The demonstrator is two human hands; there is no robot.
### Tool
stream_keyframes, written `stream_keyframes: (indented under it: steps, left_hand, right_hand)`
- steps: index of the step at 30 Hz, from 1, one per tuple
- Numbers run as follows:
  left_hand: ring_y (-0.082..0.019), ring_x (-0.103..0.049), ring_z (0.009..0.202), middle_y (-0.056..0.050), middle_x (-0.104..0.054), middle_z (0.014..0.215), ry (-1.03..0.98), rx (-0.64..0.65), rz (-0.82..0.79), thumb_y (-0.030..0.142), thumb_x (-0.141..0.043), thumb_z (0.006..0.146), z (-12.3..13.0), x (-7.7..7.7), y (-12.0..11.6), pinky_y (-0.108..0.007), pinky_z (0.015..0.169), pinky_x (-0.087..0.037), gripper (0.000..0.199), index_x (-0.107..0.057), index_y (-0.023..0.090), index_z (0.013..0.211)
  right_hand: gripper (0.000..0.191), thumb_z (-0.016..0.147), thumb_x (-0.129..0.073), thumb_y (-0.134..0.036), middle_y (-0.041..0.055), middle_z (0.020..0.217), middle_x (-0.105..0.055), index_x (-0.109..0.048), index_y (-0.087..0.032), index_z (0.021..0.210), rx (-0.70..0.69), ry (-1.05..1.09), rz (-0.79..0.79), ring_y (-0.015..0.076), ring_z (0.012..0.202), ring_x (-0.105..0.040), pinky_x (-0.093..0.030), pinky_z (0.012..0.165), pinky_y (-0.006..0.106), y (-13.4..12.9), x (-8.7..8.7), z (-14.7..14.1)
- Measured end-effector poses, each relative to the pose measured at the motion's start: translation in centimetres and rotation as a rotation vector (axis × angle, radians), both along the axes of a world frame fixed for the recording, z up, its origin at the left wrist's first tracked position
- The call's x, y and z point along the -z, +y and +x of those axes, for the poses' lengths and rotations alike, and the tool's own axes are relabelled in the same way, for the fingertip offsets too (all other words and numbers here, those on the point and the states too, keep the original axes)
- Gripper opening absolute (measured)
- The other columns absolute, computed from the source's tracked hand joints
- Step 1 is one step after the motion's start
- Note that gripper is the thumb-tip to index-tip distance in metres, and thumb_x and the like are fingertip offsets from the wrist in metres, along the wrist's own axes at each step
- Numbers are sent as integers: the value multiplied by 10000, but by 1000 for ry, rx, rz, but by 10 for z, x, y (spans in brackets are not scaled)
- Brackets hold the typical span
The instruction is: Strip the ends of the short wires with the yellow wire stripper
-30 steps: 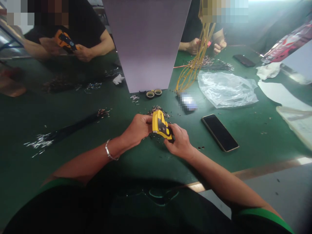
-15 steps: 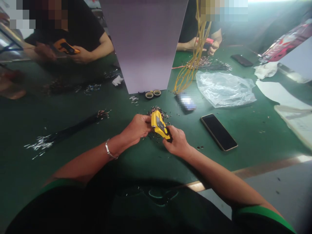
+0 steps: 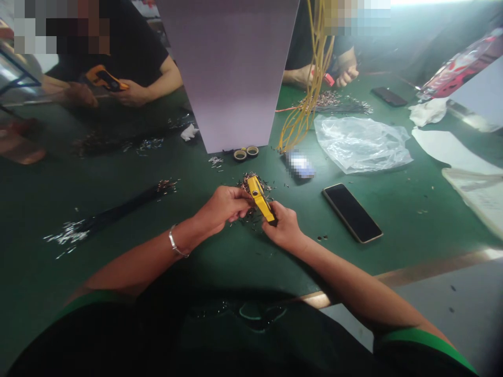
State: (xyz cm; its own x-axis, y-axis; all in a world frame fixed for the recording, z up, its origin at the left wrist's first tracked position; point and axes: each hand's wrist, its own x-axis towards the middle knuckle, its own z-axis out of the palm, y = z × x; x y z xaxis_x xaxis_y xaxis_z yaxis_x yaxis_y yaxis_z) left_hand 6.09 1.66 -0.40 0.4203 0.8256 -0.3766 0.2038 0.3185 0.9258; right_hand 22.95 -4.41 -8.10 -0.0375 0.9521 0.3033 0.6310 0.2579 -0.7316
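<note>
Left hand (image 3: 222,208) and right hand (image 3: 283,228) closed on yellow tool (image 3: 259,199), working it above wire scraps (image 3: 248,183) just ahead of hands. Next calls for steady 2-hand grip.

A black short-sleeved shirt (image 3: 236,340) is worn, its sleeves edged with green bands (image 3: 420,339) and a green outline mark (image 3: 255,312) shown at the chest. A silver bangle (image 3: 175,244) encircles the left wrist (image 3: 186,235); forearms (image 3: 133,269) and hands (image 3: 222,207) are bare.
</note>
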Motion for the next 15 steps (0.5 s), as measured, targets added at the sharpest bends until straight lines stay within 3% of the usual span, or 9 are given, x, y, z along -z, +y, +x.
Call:
stream_keyframes:
  steps: [6,15]
  left_hand:
    - [-32,-343,367,27,-527,478,37,-1,31,174,-617,782,-11,0,-5,-216,389,-235,155,-650,140,635]
    - [-33,-366,369,19,-590,510,91,34,64,183,-583,815,-24,8,-14,-187,386,-308,142,-707,125,777]
  right_hand:
    - [70,698,-507,-242,-21,598,-515,-471,-218,753,-44,-15,-75,135,520,-450,-350,544,259,-1,-5,1]
    - [90,695,-508,-236,-23,592,-532,-519,-199,777,-87,66,-116,124,507,-464,-372,534,251,-7,0,-7]
